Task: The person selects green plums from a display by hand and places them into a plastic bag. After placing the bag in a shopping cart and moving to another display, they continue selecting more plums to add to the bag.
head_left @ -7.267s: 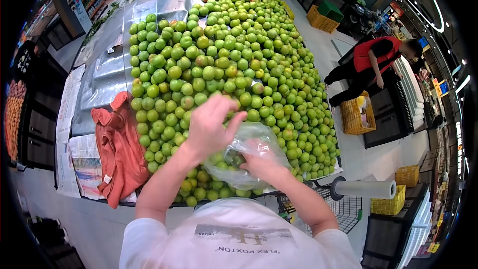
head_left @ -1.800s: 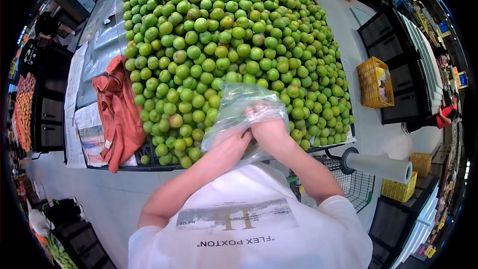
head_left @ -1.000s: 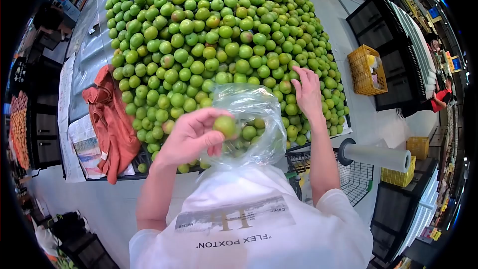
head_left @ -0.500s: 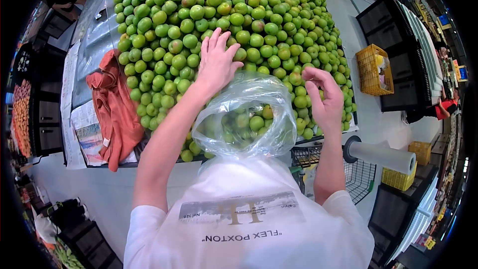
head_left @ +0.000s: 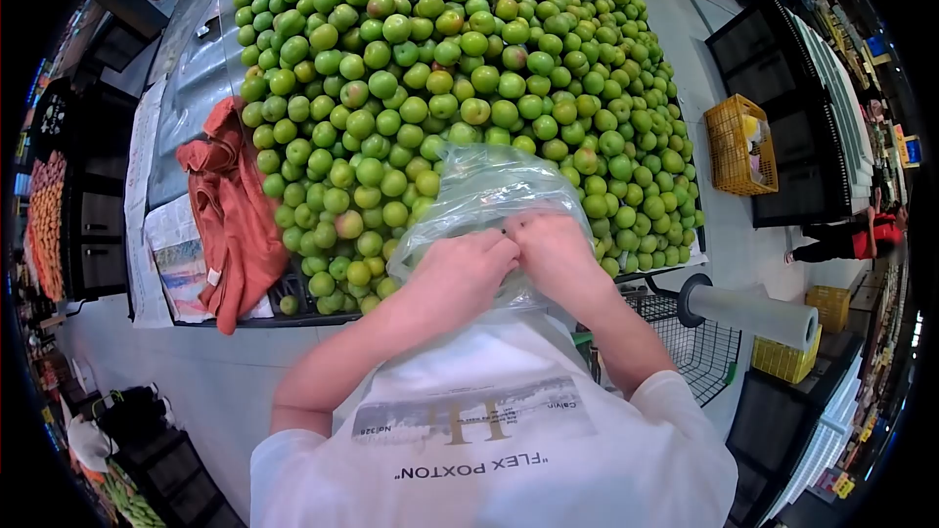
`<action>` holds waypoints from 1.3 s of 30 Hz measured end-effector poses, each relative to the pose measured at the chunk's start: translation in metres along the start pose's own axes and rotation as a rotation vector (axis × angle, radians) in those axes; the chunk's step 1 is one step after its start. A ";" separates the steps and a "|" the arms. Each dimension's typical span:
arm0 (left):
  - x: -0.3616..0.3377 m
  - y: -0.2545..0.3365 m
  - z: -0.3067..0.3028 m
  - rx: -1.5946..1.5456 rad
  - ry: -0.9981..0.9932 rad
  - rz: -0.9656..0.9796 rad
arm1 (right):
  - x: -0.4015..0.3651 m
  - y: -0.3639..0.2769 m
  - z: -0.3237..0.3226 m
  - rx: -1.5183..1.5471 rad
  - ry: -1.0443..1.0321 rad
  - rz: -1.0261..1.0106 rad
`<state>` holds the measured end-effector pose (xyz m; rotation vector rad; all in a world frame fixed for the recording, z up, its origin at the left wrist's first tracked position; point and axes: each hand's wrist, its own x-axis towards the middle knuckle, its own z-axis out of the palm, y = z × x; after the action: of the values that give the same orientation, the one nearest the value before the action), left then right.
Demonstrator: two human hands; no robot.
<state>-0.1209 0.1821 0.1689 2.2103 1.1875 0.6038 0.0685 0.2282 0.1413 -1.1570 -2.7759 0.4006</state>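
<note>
Here, both hands close on a clear plastic bag at the near edge of a heap of green fruit.

The left hand and right hand sit knuckle to knuckle with fingers curled tight, each pinching the near edge of the plastic bag. The bag billows up just beyond the fingertips and leans against the front of the green fruit, which spreads away past both hands. What lies inside the bag is too blurred by the plastic to tell. Well out to the left of the left hand, an orange cloth hangs over the display's edge, touching the fruit. To the right of the right hand and nearer the person's body, a roll sits above a wire cart. Farther right, a yellow crate stands on the floor.
</note>
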 end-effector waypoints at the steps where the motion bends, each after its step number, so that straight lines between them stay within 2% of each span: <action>1: 0.001 -0.007 0.012 0.003 0.009 -0.001 | 0.000 0.003 0.002 0.015 -0.062 0.017; 3: 0.006 -0.018 0.028 0.080 -0.004 -0.100 | -0.001 0.007 0.006 0.024 -0.122 0.033; 5: 0.013 -0.026 0.032 0.079 -0.019 -0.128 | -0.002 0.012 0.010 -0.118 -0.043 0.019; 9: 0.036 -0.040 0.033 0.095 -0.046 -0.207 | 0.001 0.021 0.016 -0.134 0.060 -0.023; 13: 0.051 -0.048 0.029 0.136 -0.089 -0.176 | 0.001 0.022 0.005 -0.232 -0.004 -0.066; 15: 0.053 -0.060 0.039 0.115 0.000 -0.079 | 0.001 0.023 0.004 -0.253 -0.016 -0.056; 19: 0.056 -0.067 0.048 0.188 -0.002 -0.063 | -0.003 0.025 0.000 -0.076 -0.072 -0.133; 21: 0.061 -0.064 0.044 0.120 -0.283 -0.269 | -0.006 0.023 -0.007 0.005 -0.081 -0.167; 22: 0.061 -0.074 0.054 0.121 -0.282 -0.268 | -0.008 0.021 -0.010 0.072 -0.117 -0.199; 24: 0.060 -0.094 0.071 0.182 -0.039 -0.038 | -0.011 0.019 -0.011 0.139 -0.152 -0.232; 25: 0.060 -0.096 0.072 0.183 -0.038 -0.037 | -0.012 0.017 -0.010 0.173 -0.216 -0.211; 27: 0.060 -0.098 0.071 0.214 0.155 0.110 | -0.014 0.014 -0.008 0.205 -0.280 -0.190; 31: 0.061 -0.092 0.060 0.177 0.209 0.128 | -0.017 0.004 -0.001 0.127 -0.319 -0.231; 33: 0.061 -0.088 0.052 0.099 0.144 0.085 | -0.023 -0.002 0.002 0.075 -0.327 -0.242; 35: 0.060 -0.091 0.054 0.096 0.169 0.097 | -0.030 -0.008 0.003 -0.091 -0.300 -0.262; 39: 0.059 -0.090 0.053 0.126 0.183 0.110 | -0.040 -0.012 0.003 -0.217 -0.318 -0.313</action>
<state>-0.1129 0.2598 0.0776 2.3800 1.2299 0.8108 0.0880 0.1909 0.1414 -0.7203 -3.2770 0.2748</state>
